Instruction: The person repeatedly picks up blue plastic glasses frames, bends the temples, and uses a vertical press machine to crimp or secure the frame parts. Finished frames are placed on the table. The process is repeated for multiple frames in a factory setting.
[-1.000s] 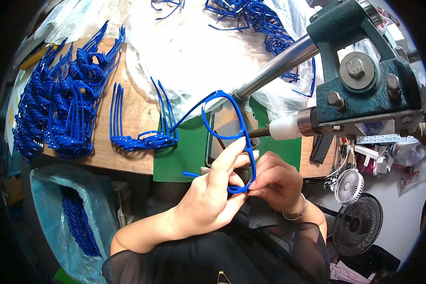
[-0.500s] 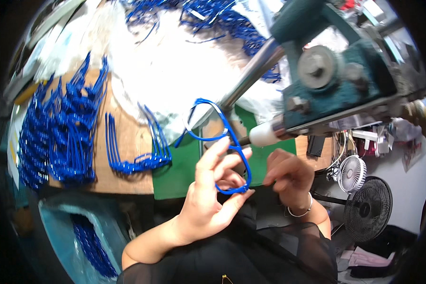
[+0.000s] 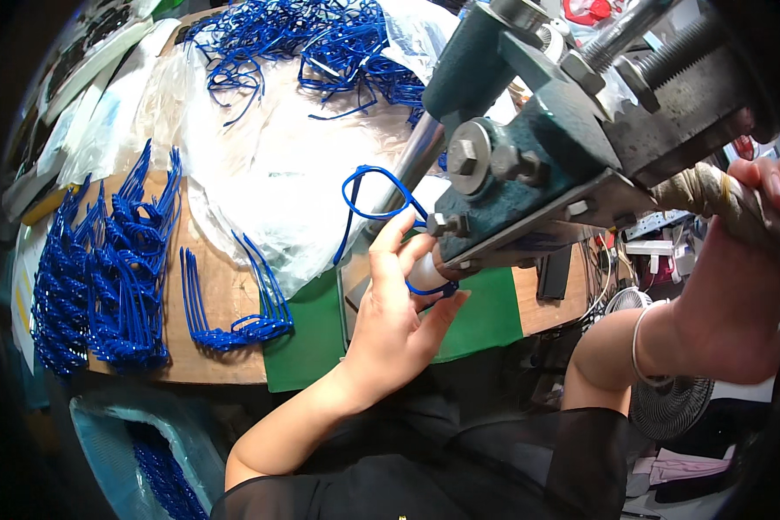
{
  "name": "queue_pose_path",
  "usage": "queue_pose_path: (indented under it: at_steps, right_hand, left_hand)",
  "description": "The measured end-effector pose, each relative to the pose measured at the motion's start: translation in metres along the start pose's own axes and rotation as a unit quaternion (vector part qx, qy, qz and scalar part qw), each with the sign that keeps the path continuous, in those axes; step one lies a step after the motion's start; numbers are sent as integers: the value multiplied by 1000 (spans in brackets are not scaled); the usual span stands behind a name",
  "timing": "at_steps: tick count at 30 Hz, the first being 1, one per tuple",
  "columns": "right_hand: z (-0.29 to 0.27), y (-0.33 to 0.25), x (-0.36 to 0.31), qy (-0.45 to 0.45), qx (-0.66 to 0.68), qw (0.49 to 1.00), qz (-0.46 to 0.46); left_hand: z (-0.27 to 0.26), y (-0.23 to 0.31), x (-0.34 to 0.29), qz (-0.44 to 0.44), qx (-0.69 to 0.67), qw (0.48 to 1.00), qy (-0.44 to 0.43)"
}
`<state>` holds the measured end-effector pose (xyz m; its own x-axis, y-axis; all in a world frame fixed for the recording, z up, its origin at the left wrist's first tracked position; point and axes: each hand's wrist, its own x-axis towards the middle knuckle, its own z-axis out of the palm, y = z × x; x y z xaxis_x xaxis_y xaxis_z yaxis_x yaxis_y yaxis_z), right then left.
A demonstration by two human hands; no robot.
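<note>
Grasped in the left hand (image 3: 388, 312), between forefinger (image 3: 388, 241) and thumb (image 3: 442, 322): a blue glasses frame (image 3: 399, 184), right at the white end piece (image 3: 425, 274) of the green press (image 3: 550, 143), with the upper rim (image 3: 368, 167) up past the fingers and the lower rim (image 3: 448, 289) mostly hidden by hand and metal. Impossible to tell, from this angle, whether through the lower rim or merely beside it, as regards the white end piece. Best, by the look of it, to hold lightly and squarely, for fear of twisting such thin rims, and to tuck forefinger and thumb well aside before putting on any force. Mind also the temple (image 3: 347, 227), hanging down on the left, so as not to snag it on the steel post (image 3: 420, 156) behind. Farther right, clasped in the right hand (image 3: 730, 286), partly lost at the view's edge: the wrapped handle (image 3: 695, 188). Probably wise to move it smoothly rather than jerk, with eyes on the lower rim. Beneath, a green mat (image 3: 485, 316) on the wooden table (image 3: 212, 368). Better not to brush, with the left elbow, the short row of nested frames (image 3: 238, 334) or the larger stack (image 3: 130, 329) beyond.
</note>
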<state>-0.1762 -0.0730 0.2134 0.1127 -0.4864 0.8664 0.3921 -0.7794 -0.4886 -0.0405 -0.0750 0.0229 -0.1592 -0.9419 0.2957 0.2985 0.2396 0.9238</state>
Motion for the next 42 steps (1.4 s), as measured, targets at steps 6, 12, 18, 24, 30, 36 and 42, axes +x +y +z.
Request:
queue_pose_path:
  at_steps: [6,12,18,24,30,36,42]
  right_hand:
    - [-19,-24,-52,-7,-77,997,-28]
    - [-5,-20,-74,-11,-208,978,-3]
    - [-3,-23,-54,-13,-112,994,6]
    - [-10,-13,-29,74,-101,992,21]
    - [-64,41,-173,-89,-529,794,287]
    - [-71,78,-241,-191,-586,695,369]
    - [-60,94,-268,-234,-617,670,340]
  left_hand:
    - [-1,8,16,-12,2,998,-69]
    - [-7,16,19,-74,-42,989,-117]
    - [-6,17,15,-70,34,991,-107]
    - [-5,14,4,-9,135,990,-50]
    - [-13,19,-4,136,258,956,-29]
    - [-38,16,-36,11,-40,999,-13]
    - [-45,12,-40,-34,-80,996,9]
